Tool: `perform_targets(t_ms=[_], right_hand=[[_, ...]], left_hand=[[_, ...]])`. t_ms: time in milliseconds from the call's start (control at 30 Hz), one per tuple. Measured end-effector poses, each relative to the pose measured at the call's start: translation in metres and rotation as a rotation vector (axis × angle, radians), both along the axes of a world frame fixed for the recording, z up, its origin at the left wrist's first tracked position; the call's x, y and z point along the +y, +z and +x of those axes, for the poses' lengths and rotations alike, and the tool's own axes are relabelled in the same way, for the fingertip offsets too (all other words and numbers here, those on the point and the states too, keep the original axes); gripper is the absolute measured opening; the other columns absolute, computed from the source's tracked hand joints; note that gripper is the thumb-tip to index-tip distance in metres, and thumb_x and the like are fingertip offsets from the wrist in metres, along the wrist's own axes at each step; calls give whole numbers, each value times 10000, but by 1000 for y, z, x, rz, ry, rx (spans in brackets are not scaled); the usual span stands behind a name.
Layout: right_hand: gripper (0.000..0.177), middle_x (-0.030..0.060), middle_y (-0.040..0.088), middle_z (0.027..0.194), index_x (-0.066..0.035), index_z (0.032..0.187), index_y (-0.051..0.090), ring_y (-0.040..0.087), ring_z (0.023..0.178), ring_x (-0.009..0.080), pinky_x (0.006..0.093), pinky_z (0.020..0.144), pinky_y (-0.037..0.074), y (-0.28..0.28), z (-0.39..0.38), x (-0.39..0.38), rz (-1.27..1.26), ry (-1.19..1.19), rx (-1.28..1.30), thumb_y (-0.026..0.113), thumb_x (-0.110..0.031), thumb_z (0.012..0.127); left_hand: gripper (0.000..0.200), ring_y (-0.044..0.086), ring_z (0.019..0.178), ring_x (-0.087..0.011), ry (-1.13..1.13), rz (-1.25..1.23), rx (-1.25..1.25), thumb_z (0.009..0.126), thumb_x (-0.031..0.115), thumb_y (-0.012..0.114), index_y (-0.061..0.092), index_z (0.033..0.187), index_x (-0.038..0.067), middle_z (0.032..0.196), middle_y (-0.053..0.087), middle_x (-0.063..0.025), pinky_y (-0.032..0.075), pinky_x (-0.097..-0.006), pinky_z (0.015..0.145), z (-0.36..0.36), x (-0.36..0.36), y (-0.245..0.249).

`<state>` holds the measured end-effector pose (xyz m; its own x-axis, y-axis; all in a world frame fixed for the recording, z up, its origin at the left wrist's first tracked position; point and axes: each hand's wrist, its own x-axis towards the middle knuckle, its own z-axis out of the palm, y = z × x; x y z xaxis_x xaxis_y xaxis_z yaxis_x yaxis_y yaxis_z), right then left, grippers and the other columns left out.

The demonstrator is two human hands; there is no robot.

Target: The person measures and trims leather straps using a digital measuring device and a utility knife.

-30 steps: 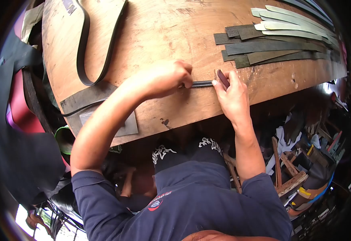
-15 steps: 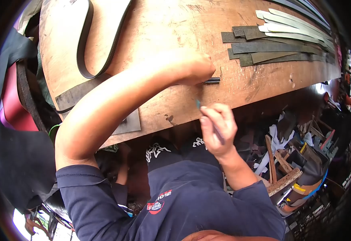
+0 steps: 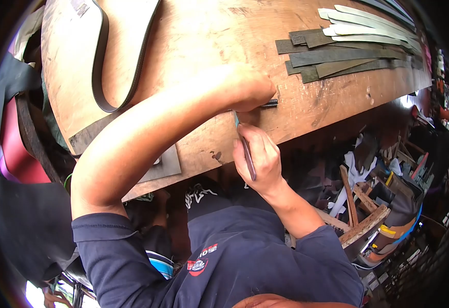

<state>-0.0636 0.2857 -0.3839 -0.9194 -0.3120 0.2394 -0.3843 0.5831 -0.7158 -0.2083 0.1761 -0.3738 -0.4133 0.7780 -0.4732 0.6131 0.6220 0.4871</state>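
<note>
My left hand [image 3: 258, 91] is curled low over the wooden table, its fingertips mostly hidden beneath it. The end of a narrow black strip with light stitching [image 3: 270, 103] sticks out on its right side. Just below, my right hand [image 3: 259, 156] grips a slim tool with a dark handle [image 3: 247, 154] and a teal part near the top. The tool points up towards the underside of my left hand and wrist, where its tip is hard to make out.
A long black strap [image 3: 97, 66] loops on the table [image 3: 198, 41] at upper left. Dark strips [image 3: 337, 57] and pale strips [image 3: 363, 20] lie at upper right. A grey plate [image 3: 168, 165] sits at the front edge. Scraps and wooden pieces [image 3: 365, 226] are heaped at lower right.
My right hand has moved left and slightly up with the tool, closer to my left wrist. My left hand stays over the black strip. The whole view has shifted a little.
</note>
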Motion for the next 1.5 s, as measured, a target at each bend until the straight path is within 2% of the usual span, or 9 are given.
perform_targets(t_ms=[333,567,667,800,867,900,967,1100,1500], right_hand=[[232,223,602,905,54,970,535,606,794,368,402,701,512,5,-5,-5,29,-33,-45,610,40,751],[232,188,557,784,68,954,536,576,701,341,399,636,494,7,-9,-8,77,1,-17,606,59,733],[227,184,542,759,70,945,537,566,682,339,400,624,489,11,-10,-9,109,11,-41,605,62,728],[225,191,553,775,74,942,539,572,696,349,399,634,492,7,-11,-7,71,30,-49,610,60,729],[225,197,563,793,77,947,541,578,710,354,398,642,495,7,-12,-7,56,29,-45,612,54,735],[225,203,573,810,80,952,543,585,724,358,397,650,498,6,-13,-6,41,23,-43,614,48,741],[224,208,580,825,80,959,547,590,735,359,397,659,501,7,-14,-5,34,19,-43,613,42,748],[225,216,592,845,80,977,556,600,753,360,397,680,507,9,-13,-2,53,23,-79,609,32,763],[223,220,603,863,83,981,552,611,753,358,390,690,513,6,-13,1,24,40,-57,605,33,771]], left_hand=[[127,655,738,-347,27,-11,-9,714,91,614,706,785,39,796,662,-182,517,-415,630,-1,-3,11],[135,670,724,-310,-13,-65,10,698,103,627,700,755,5,759,669,-171,532,-387,623,11,6,-14],[122,681,707,-264,-1,147,250,675,76,607,704,711,11,734,676,-147,541,-368,605,22,7,-32],[134,672,718,-279,32,-3,78,691,60,578,674,767,6,744,666,-156,523,-386,606,9,-1,1],[132,635,746,-303,399,176,-10,697,39,565,597,821,4,768,632,-166,490,-411,647,9,-19,9],[132,635,746,-303,399,172,-11,697,39,565,597,821,4,768,632,-166,490,-411,647,14,-29,9],[219,606,766,-342,633,410,242,639,-44,575,578,853,-2,805,602,-182,477,-432,668,31,-54,11],[110,535,777,-303,607,336,498,685,-16,578,508,752,36,782,486,-126,445,-400,685,76,-78,9],[168,550,833,-282,574,322,348,675,-28,560,582,836,12,864,578,-107,476,-363,736,97,-92,-7]])
